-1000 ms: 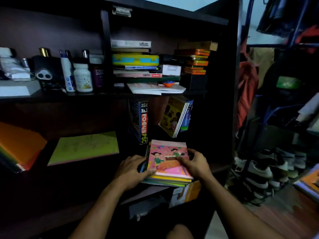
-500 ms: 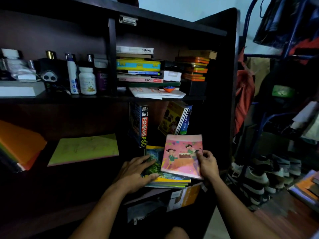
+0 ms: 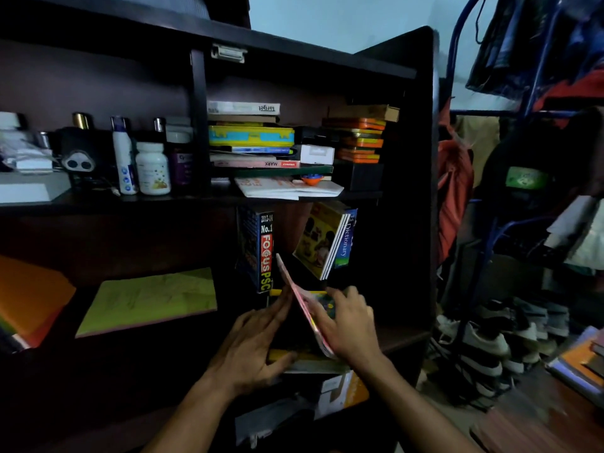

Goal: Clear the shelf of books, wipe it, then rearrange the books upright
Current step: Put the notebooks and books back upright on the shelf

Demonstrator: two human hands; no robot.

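I have tipped the pink book [image 3: 304, 308] up off the stack [image 3: 307, 362], right hand [image 3: 351, 325] gripping it, left hand [image 3: 253, 344] open against it, so shelving upright has begun.

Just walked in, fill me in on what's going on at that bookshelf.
A person is sorting books on the lower shelf. The right hand holds a thin pink book, tipped up on edge and leaning toward the upright FOCUS PSC book. The left hand rests with spread fingers on the flat stack of books underneath. A Dictionary and its neighbours lean behind. The upper shelf's piles lie flat, so the rearranging is not finished.
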